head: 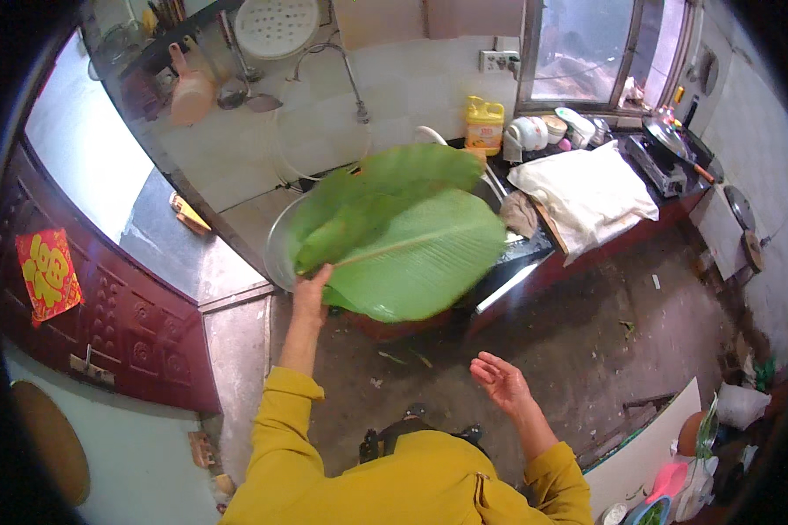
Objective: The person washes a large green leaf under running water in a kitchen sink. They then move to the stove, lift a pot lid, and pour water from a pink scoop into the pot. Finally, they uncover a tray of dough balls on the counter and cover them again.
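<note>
My left hand (pixel 312 296) grips the stem end of a large green leaf (pixel 420 252), which spreads out to the right over the counter. A second large leaf (pixel 400 180) lies behind and partly over it; whether my hand holds that one too, I cannot tell. Under the leaves on the left shows the rim of a round metal basin (pixel 277 243). My right hand (pixel 504 387) is raised over the floor, apart from the leaves, palm up with its fingers a little bent and nothing in it.
On the counter to the right lie a brown cloth (pixel 519 214), a white cloth bundle (pixel 584 190) beside a wooden board edge, a yellow jug (pixel 484 125) and a gas stove (pixel 656 164) with a wok. A dark red door (pixel 125 315) stands at the left. A pale tabletop (pixel 637 453) is at lower right.
</note>
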Demonstrator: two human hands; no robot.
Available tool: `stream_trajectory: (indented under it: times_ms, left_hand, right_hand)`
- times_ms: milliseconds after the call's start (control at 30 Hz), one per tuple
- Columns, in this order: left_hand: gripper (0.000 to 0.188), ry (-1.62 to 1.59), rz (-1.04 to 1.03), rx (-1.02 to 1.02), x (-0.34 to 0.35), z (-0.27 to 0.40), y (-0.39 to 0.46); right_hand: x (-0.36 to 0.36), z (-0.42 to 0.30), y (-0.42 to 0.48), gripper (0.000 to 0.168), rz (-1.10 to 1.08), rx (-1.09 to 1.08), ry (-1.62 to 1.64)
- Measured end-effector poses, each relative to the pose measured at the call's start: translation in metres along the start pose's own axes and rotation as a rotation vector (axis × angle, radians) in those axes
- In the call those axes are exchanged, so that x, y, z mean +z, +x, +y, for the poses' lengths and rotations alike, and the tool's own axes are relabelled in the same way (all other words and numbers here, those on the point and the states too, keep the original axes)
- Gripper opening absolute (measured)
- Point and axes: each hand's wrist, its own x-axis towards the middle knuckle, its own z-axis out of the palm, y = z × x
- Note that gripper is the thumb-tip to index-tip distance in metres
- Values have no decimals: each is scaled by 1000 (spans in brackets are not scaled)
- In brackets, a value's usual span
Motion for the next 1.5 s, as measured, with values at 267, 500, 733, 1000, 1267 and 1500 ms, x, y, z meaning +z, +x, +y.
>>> stream_trajectory:
  times_ms: [267, 500, 733, 1000, 1267, 1500]
  left_hand:
    - [41, -402, 337, 36, -65, -65, 84]
    - [34, 46, 570, -12, -39, -129, 88]
    - [34, 606, 436, 289, -61, -133, 68]
    - [34, 545, 283, 358, -94, -98, 98]
    - [39, 247, 356, 39, -143, -104, 132]
    - [53, 648, 449, -156, -107, -76, 90]
  right_hand:
    - [28, 16, 23, 33, 38, 15, 21]
    - [32, 9, 22, 32, 109, -63, 37]
    - [18, 15, 20, 29, 152, -102, 125]
    - [35, 9, 27, 27, 164, -79, 92]
    - [44, 16, 34, 25, 139, -81, 58]
    - [47, 20, 35, 25, 230, -63, 68]
